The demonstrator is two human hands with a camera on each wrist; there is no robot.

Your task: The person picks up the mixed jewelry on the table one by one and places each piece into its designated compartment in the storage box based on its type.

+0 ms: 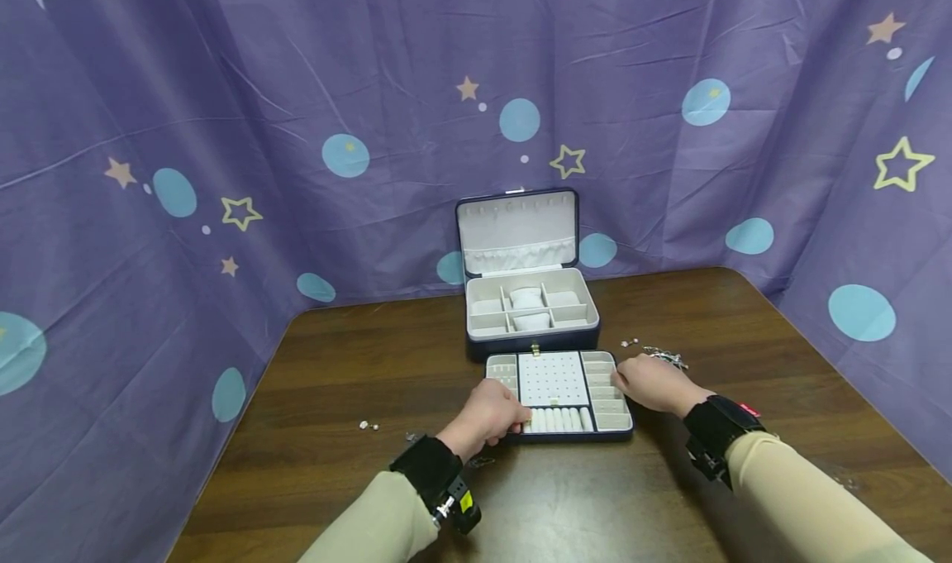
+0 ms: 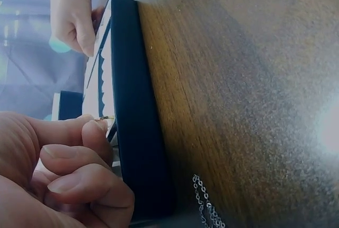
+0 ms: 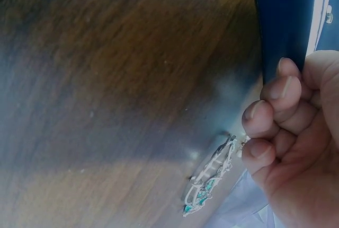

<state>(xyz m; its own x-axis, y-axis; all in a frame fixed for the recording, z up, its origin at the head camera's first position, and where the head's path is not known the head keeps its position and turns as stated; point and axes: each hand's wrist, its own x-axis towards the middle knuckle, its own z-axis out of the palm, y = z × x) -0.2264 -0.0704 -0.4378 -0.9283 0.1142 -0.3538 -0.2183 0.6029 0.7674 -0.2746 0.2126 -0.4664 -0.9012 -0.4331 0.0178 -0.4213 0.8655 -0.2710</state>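
My left hand (image 1: 491, 412) is over the front left corner of the jewelry tray (image 1: 611, 437). Between its thumb and index finger it pinches a small gold-coloured ring (image 2: 106, 117), right at the white ring rolls (image 1: 561, 419). The other left fingers curl loosely in the left wrist view. On the opposite side, my right hand (image 1: 654, 383) grips the tray's right edge, thumb over the rim and fingers curled along the outer wall. Besides the rolls, the tray has a dotted white panel (image 1: 552, 379) and cream side compartments. Part of its left side is hidden behind the left hand.
Behind the tray stands an open dark blue jewelry box (image 1: 534, 342) with white cushions in its middle compartments. Silver bracelets (image 3: 209, 177) with green stones lie beside the right hand. A silver chain (image 2: 204, 201) lies near the left hand, and small earrings (image 1: 368, 425) farther left.
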